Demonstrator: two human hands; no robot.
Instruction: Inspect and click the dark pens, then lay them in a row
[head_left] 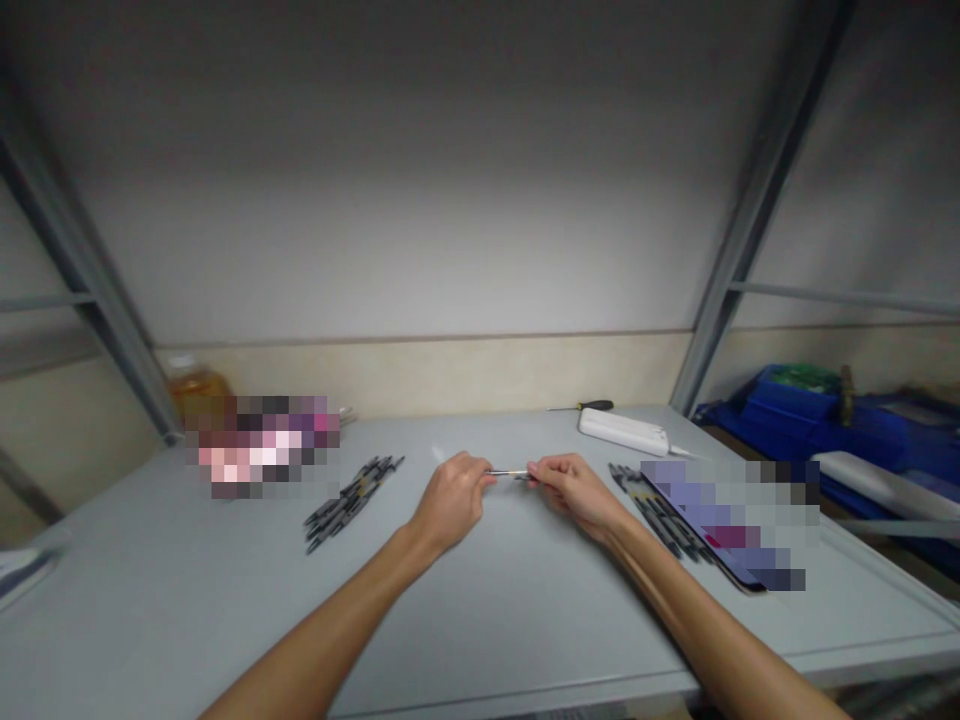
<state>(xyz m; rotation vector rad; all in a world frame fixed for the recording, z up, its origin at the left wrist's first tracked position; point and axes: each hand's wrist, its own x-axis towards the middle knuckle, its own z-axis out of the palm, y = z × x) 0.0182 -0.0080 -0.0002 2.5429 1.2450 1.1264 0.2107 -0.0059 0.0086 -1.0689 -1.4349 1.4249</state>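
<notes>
2 hands hold pen well inside table edge.

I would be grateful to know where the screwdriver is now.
In the head view, the screwdriver lies right of centre at the back of the table, just behind the left end of the white oblong device and beyond the right hand.

Pen between both hands

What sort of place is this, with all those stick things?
Maybe a workshop: bunches of what look like pens lie on a grey table, with a screwdriver near the wall.
</notes>
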